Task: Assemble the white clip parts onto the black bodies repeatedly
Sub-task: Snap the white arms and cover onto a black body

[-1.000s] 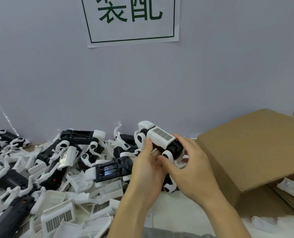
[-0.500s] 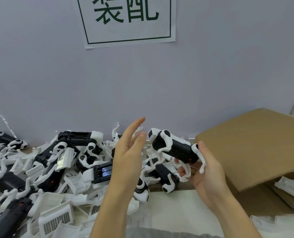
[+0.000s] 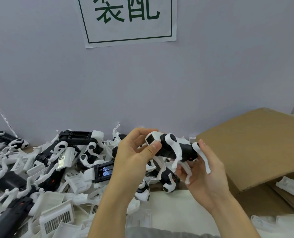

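- while it is held up above the table (image 3: 173,205), a black body (image 3: 172,150) with white clip parts (image 3: 174,145) already fitted is gripped from both ends, just right of the picture's centre.
- its white end block is pinched by the left hand (image 3: 134,155), thumb in front and fingers curled behind.
- its other end and hanging white legs are cradled by the right hand (image 3: 203,170), whose fingers are curled round from the 3 o'clock side.
- a pile of loose parts (image 3: 45,172), black and white, is spread from 9 o'clock down to 7 o'clock.
- a cardboard box (image 3: 256,148) is seen at 3 o'clock, just beside the right hand.
- a paper sign (image 3: 129,19) is fixed to the wall at 12 o'clock.
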